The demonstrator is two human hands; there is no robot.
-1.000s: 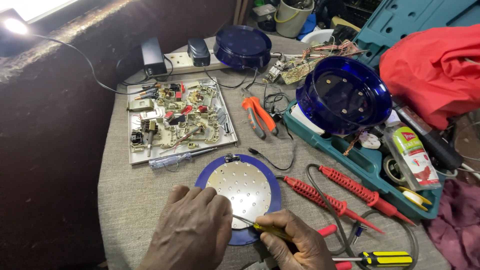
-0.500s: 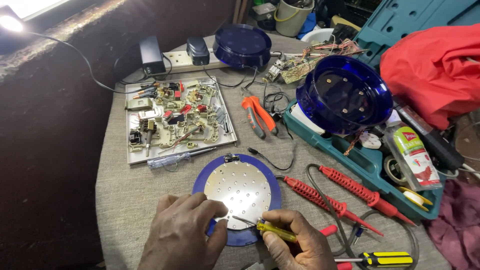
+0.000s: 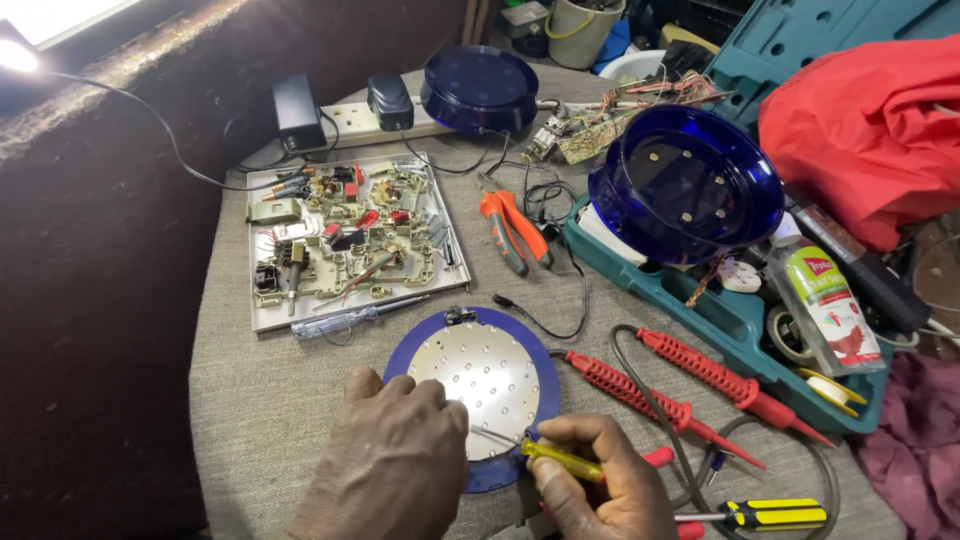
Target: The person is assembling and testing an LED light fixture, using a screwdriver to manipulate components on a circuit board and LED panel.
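The left hand (image 3: 395, 460) presses flat on the round blue-rimmed disc (image 3: 478, 372), which lies just below the tray of parts (image 3: 345, 240). The right hand (image 3: 600, 480) grips a yellow screwdriver (image 3: 560, 460), its tip seemingly touching the disc.

Free room: bare cloth on the worktop (image 3: 260, 400) along its left edge, below the white tray (image 3: 262, 318) and left of the round blue disc (image 3: 420, 335); a narrower bare strip between the tray and the orange-handled pliers (image 3: 512, 232). Obstacles: left hand (image 3: 395, 460) lying on the disc's near side; right hand (image 3: 600, 490) just beside it with a yellow screwdriver (image 3: 562, 460); two red probes (image 3: 680, 385) and their dark leads slanting across the near right; a yellow-and-black screwdriver (image 3: 770, 514) at the near edge; teal case (image 3: 690, 310) with the blue dome (image 3: 690, 180) filling the right; power strip (image 3: 345, 115) and plugs along the far edge.
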